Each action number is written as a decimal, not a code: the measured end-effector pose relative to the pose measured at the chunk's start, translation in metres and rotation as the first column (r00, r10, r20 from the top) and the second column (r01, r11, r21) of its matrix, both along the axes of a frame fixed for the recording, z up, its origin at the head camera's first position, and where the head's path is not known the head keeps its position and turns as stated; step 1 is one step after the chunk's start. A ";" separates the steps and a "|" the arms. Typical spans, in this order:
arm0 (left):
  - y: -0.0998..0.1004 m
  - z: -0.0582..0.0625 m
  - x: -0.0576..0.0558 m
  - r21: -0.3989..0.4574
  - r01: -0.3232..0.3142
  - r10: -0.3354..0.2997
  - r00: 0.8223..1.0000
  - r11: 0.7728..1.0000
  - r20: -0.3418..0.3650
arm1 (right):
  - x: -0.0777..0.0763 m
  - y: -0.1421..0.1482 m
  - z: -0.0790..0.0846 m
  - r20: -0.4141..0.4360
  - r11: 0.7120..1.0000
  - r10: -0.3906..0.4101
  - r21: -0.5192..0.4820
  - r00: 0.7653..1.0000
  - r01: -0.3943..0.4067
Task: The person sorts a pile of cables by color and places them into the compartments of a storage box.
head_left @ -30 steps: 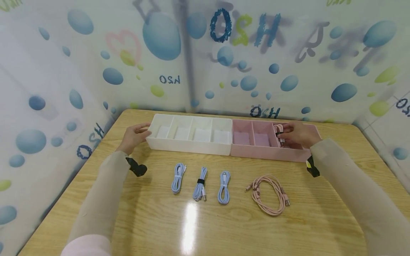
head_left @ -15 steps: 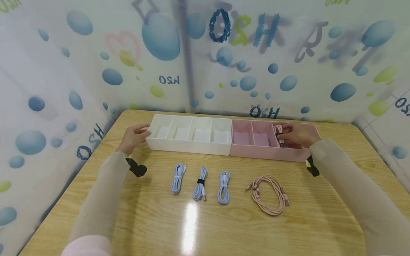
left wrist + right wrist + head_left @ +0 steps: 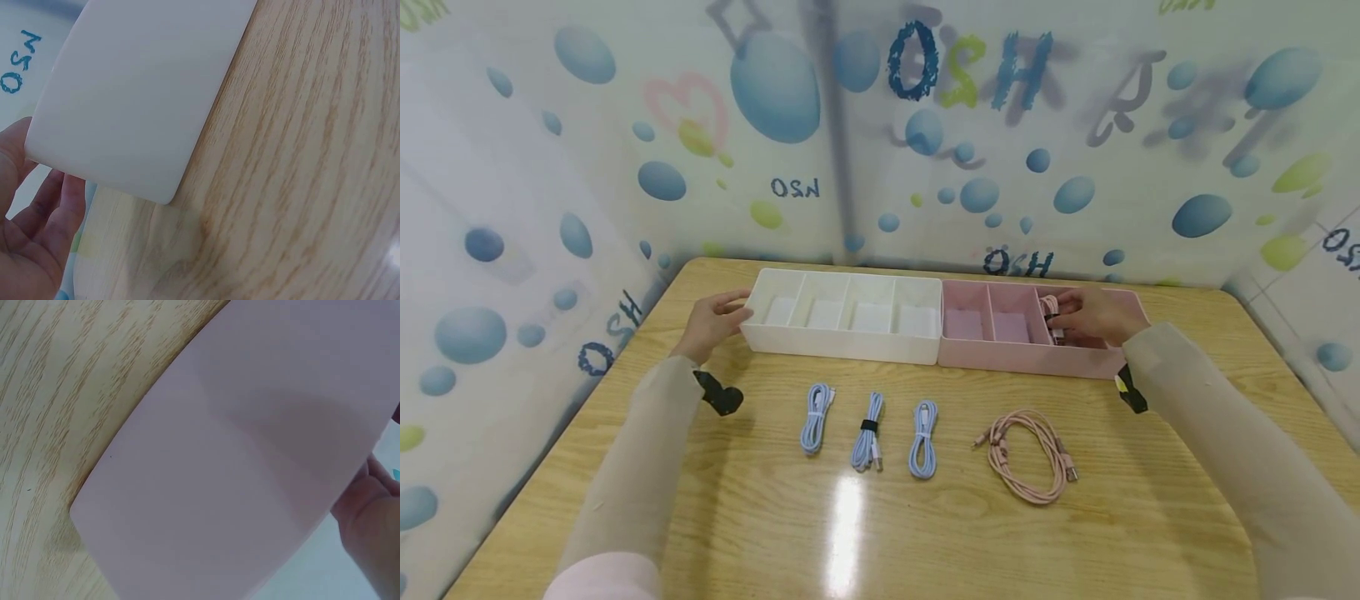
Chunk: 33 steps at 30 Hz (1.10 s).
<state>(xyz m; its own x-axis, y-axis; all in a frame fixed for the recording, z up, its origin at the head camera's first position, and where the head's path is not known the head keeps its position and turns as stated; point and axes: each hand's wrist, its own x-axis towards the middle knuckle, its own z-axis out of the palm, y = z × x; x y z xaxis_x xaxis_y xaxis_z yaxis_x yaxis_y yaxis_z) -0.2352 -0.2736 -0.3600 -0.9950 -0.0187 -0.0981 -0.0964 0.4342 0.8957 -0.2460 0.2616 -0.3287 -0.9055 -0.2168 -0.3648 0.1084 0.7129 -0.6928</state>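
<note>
My left hand (image 3: 711, 323) rests against the left end of the white organizer box (image 3: 842, 343). In the left wrist view, the fingers (image 3: 65, 212) lie loosely along its end wall. Over the pink organizer box (image 3: 1015, 357) is my right hand (image 3: 1097, 315), reaching into the third compartment. Between thumb and fingers it pinches a bundled pink cable (image 3: 1049, 304) with a black strap. The lower part of that cable is partly hidden. In the right wrist view, the pink box's front wall (image 3: 206, 487) covers most of what the hand (image 3: 375, 519) does.
Three bundled light-blue cables, a left one (image 3: 815, 421), a strapped middle one (image 3: 867, 433) and a right one (image 3: 923, 442), lie on the wooden table (image 3: 737, 517). A coiled pink cable (image 3: 1030, 458) lies to their right. Behind the boxes hangs a patterned curtain (image 3: 865, 167).
The cable in my right hand sits slightly lower in the compartment. My left hand and the cables on the table have stayed put.
</note>
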 end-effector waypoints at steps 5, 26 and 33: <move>0.000 0.000 0.000 0.002 0.004 -0.004 1.000 1.000 -0.003 | 0.000 0.001 0.000 0.023 1.000 -0.014 -0.013 1.000 0.015; 0.000 -0.001 0.000 -0.002 -0.001 0.001 1.000 1.000 0.001 | 0.003 -0.001 0.006 -0.071 1.000 0.000 0.009 0.997 0.001; 0.000 0.001 0.001 0.010 0.013 -0.013 1.000 1.000 -0.010 | 0.005 0.000 0.010 -0.096 0.999 0.011 0.032 0.995 -0.008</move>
